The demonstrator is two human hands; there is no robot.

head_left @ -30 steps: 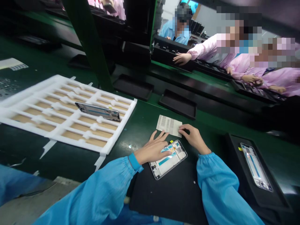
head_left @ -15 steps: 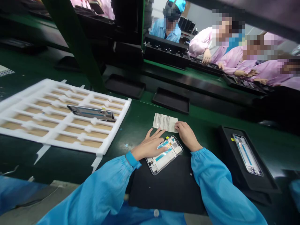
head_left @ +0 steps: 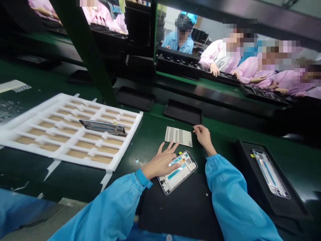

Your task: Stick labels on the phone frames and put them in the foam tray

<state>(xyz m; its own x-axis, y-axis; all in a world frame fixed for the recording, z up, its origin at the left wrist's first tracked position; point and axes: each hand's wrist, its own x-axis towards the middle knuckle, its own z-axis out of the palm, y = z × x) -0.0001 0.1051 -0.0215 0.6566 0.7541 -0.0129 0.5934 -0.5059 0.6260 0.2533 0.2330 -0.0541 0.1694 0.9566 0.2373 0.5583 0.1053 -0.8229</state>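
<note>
A phone frame [head_left: 177, 179] with blue strips and a yellow tab lies slanted on a black mat [head_left: 180, 211]. My left hand [head_left: 163, 163] rests over its left side, fingers spread, the thumb across the frame. The fingertips reach the lower edge of a pale sheet of small dark stickers [head_left: 178, 135]. Just off the right edge of that sheet is my right hand [head_left: 203, 138], thumb and forefinger pinched together. Whatever is between those fingertips is too small to make out.
At left, a white foam tray [head_left: 110, 166] holds one phone frame [head_left: 104, 128] standing on edge. A black tray [head_left: 244, 160] at right holds another phone frame [head_left: 271, 177]. Two shallow black trays [head_left: 184, 112] lie behind the sheet. Several people work across the bench.
My right hand has drawn off the sticker sheet to the right, still pinching. My left hand stays spread over the phone frame. The whole view has shifted slightly.
</note>
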